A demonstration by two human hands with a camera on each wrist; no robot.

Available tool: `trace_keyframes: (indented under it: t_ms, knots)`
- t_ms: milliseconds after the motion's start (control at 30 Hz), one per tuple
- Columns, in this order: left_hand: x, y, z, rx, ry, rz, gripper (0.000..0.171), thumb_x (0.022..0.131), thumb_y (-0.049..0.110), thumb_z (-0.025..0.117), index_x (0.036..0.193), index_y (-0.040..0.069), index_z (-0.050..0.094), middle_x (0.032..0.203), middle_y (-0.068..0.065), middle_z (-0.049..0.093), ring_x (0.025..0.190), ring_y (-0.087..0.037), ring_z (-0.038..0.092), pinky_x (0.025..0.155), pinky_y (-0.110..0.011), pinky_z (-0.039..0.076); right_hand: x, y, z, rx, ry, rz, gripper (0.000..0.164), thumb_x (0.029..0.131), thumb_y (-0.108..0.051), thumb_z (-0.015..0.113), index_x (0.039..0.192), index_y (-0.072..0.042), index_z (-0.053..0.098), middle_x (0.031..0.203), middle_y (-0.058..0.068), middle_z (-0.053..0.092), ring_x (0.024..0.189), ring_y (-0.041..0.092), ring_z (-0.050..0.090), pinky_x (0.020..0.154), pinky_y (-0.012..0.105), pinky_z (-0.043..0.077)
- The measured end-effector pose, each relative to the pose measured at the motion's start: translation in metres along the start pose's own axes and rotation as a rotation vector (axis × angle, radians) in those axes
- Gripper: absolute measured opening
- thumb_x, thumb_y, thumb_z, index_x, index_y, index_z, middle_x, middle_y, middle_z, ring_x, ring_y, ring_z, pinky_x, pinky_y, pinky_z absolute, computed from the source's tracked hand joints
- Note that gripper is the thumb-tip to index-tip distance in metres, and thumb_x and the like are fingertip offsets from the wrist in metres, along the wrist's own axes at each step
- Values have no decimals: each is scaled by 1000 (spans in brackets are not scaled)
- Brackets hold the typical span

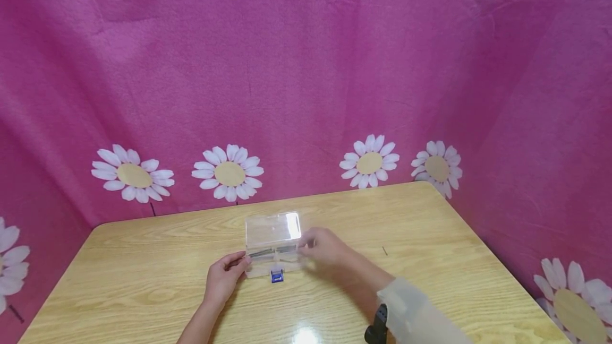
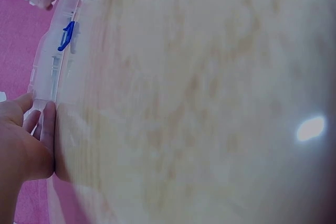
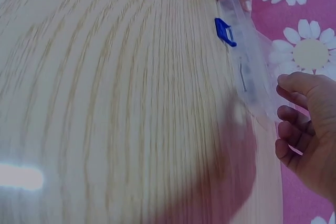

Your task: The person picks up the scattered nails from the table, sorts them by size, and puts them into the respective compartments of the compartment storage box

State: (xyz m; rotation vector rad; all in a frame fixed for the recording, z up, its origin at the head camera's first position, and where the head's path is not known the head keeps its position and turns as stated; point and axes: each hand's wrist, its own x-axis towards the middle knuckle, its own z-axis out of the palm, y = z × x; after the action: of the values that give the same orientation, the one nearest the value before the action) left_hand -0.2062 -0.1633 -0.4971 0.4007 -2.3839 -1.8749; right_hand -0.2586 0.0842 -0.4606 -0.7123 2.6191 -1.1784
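Observation:
A clear plastic box (image 1: 260,269) with a blue latch (image 1: 277,276) sits on the table, its transparent lid (image 1: 270,229) raised at the back. Dark, thin metal pieces (image 1: 261,253) lie in its compartments; they look like nails or screws. My left hand (image 1: 224,279) grips the box's left end, thumb and fingers on its corner, as the left wrist view also shows. At the other end, my right hand (image 1: 327,248) hovers by the right edge, blurred in the head view. Its fingers (image 3: 294,135) are loosely bent, and nothing shows between them in the right wrist view.
A small thin nail-like piece (image 1: 384,251) lies on the wooden table (image 1: 191,238), right of the box. Pink cloth (image 1: 296,94) with white daisies hangs behind and beside the table. A black strap piece (image 1: 377,325) is on the right wrist, below a pale sleeve (image 1: 416,307).

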Motion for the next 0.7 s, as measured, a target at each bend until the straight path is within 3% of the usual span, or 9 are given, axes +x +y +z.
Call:
trace_keyframes:
  t_ms: [400, 700]
  knots:
    - [-1, 1, 0, -3, 1, 9, 39, 79, 20, 65, 111, -1, 58, 94, -11, 63, 72, -7, 57, 62, -18, 52, -15, 20, -32, -140, 54, -53, 6, 80, -17, 61, 82, -15, 66, 78, -5, 57, 73, 10, 49, 64, 23, 44]
    - [-1, 2, 0, -18, -1, 3, 37, 79, 18, 65, 111, 0, 59, 93, -10, 64, 71, -6, 57, 62, -17, 51, -32, 44, -54, -139, 93, 13, 4, 79, -16, 63, 81, -14, 66, 78, -3, 56, 71, 11, 47, 61, 23, 42]
